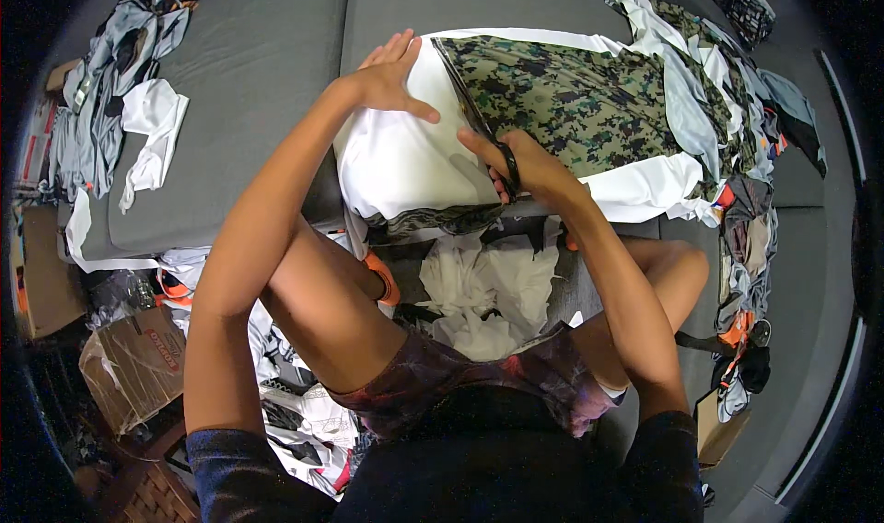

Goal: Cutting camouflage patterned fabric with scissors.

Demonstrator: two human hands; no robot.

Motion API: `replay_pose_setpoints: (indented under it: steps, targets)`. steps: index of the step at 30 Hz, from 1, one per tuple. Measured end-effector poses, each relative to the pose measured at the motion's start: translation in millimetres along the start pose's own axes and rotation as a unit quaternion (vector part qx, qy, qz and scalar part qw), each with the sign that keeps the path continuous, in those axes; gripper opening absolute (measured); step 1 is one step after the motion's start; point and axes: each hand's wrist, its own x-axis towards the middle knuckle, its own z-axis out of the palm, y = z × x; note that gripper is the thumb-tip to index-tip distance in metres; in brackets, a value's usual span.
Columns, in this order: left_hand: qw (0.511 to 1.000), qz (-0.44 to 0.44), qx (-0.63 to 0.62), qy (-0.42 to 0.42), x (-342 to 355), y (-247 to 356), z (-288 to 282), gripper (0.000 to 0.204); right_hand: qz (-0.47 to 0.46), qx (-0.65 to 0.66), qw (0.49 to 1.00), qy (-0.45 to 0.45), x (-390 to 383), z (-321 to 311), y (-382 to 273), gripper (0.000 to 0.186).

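Note:
My left hand (389, 79) lies flat with fingers apart on the far left part of a white fabric sheet (396, 159). My right hand (534, 166) is closed round the black handles of a pair of scissors (509, 168). Their blades lie along the line where the white sheet meets a green camouflage fabric (562, 95). The camouflage piece spreads to the right on top of white cloth. At the near edge, a dark patterned fold hangs under the white sheet. How far the blades are parted cannot be made out.
A grey padded surface (258, 90) carries the fabric. Grey garments (87, 136) and a white scrap (152, 122) lie at left, with mixed cloth (704, 90) piled at right. Crumpled whitish material (488, 284) sits between my legs. A cardboard box (138, 362) stands at lower left.

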Motion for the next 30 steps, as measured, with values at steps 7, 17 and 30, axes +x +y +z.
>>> replay_pose_setpoints:
  steps: [7,17,30]
  targets:
    - [0.998,0.006,-0.005,0.063,-4,-1,6,0.111,0.028,0.044,0.998,-0.027,-1,-5,1,0.059]
    - [0.958,-0.065,-0.118,0.254,33,-5,0,0.041,0.044,0.071,0.995,-0.056,-12,-6,-1,0.058]
    - [0.917,-0.080,-0.304,0.244,39,-33,0,0.010,-0.014,0.037,0.998,-0.053,-4,0,-7,0.059]
